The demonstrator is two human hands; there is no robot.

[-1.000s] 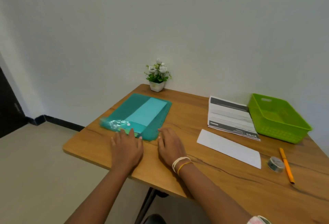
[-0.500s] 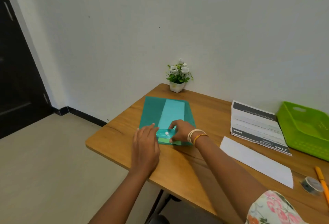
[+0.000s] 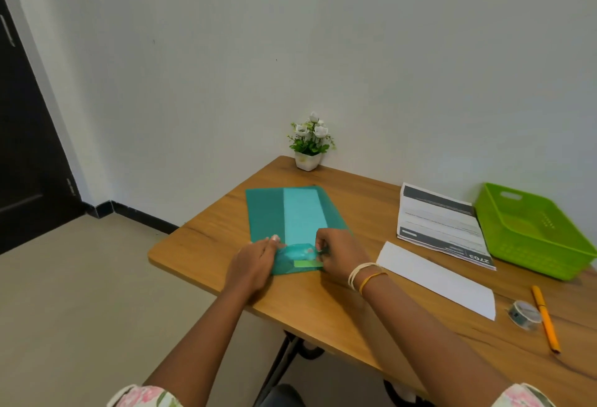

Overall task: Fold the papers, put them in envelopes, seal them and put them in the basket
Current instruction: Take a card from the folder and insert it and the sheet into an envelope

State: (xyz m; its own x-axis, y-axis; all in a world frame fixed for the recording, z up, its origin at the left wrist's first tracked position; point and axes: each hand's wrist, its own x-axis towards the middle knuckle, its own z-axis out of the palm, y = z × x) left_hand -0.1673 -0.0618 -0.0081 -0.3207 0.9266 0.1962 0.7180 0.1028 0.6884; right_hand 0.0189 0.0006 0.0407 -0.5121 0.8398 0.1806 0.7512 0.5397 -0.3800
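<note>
Right hand [image 3: 339, 254] is pinching flap [image 3: 295, 252] at near end of teal envelope [image 3: 274, 212]; left hand [image 3: 253, 262] is pressing its near-left corner, fingers straight.

- A teal envelope [image 3: 268, 212] lies flat on the wooden table [image 3: 323, 303], with a paler strip showing through its middle.
- The left hand [image 3: 255, 264] rests on the envelope's near left corner, fingers against the flap [image 3: 295, 251].
- The right hand [image 3: 342, 254] pinches the flap's right end.
- To the right lie a folded white sheet [image 3: 436, 277] and, beyond it, printed papers [image 3: 439, 225].
- A green basket [image 3: 533, 261] sits just beside the papers.
- A tape roll [image 3: 525, 314] touches an orange pen [image 3: 546, 317].
- A potted plant [image 3: 309, 144] stands at the far corner by the wall.
</note>
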